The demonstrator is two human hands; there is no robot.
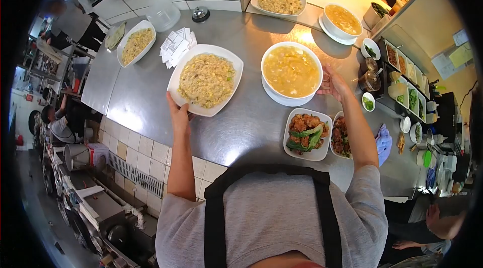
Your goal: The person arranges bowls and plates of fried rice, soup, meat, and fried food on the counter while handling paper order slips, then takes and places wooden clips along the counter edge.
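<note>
My left hand (179, 113) is closed on the near-left edge of a white square plate (236, 64), with its thumb over the rim. Fried rice (206, 81) is heaped on that plate. On the right, my right hand (332, 83) has its fingers curled at the side of a large white soup bowl (263, 78). Thick yellow soup (292, 70) fills the bowl, which stands on a white saucer (288, 101). Whether the fingers grip the bowl or the saucer is hard to make out. Paper slips (176, 46) lie beside the rice plate.
Dishes of fried meat with greens (308, 134) sit near my body. Another rice dish (136, 45) stands left; on the back ledge are a rice dish with a spoon (279, 1) and a soup bowl (343, 20). Garnish trays (410, 79) line the right. Other people work at the sides.
</note>
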